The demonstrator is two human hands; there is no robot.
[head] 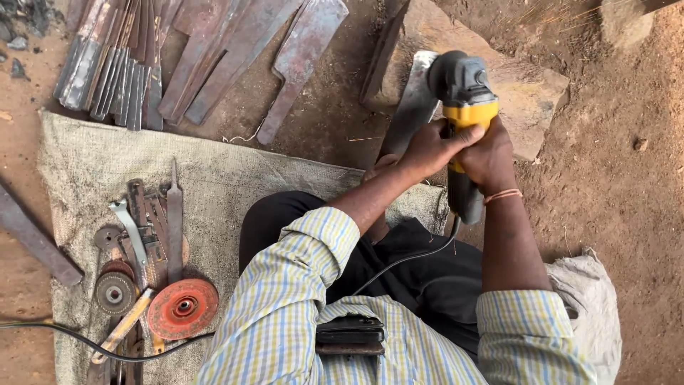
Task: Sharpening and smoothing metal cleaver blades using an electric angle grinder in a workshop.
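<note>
Both hands grip a yellow and grey angle grinder [464,93]. My left hand [429,148] wraps the body from the left. My right hand [490,155], with a thin band on its wrist, clasps it from the right. The grinder's head rests on a flat metal blade blank [415,103] that leans on a flat stone [524,89]. A foot [377,171] presses on the lower part of the blank. Sparks fly off toward the upper right. The grinder's black cable [417,255] runs down across my lap.
A burlap sack [221,171] on the dirt carries a red grinding disc [183,308], grey discs [115,291], a spanner [132,228] and hand tools. Several metal blade blanks [142,60] lie at the top left. A metal bar [35,239] lies at the left. A cable [78,339] crosses the lower left.
</note>
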